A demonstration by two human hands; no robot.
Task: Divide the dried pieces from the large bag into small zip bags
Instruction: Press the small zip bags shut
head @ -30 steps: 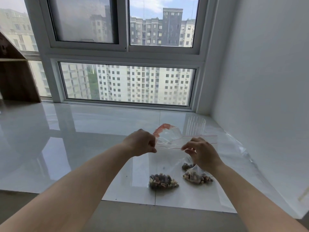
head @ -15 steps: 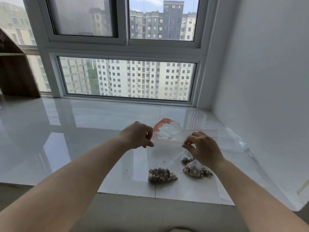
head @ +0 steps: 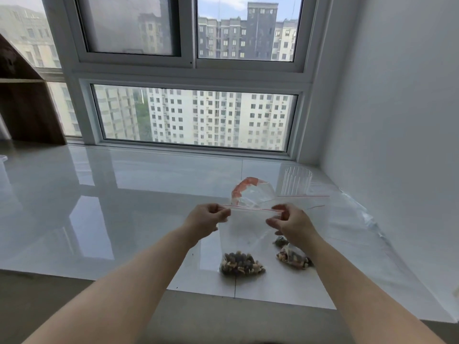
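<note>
Two hands hold one small zip bag (head: 244,234) up in front of you. Your left hand (head: 206,220) pinches the left end of its red-lined zip strip, fingers curled onto it, and your right hand (head: 290,223) pinches the right end the same way, so the strip runs taut and nearly level between them. The bag hangs down clear from that strip, and its bottom holds a small heap of dark and pale dried pieces (head: 242,264) that rests on or just above the glossy white worktop (head: 124,194); you cannot tell which.

Just right of it, partly behind your right wrist, a second filled bag (head: 294,256) lies on the worktop, with another dark clump (head: 280,241) just beyond it. Past your hands sits a crumpled clear bag with a red-orange edge (head: 250,192), and beside it, further right, a ribbed clear plastic cup (head: 296,181). Thin clear plastic sheeting (head: 360,219) with red lines spreads toward the white wall (head: 397,120). A window (head: 193,115) faces apartment blocks.
</note>
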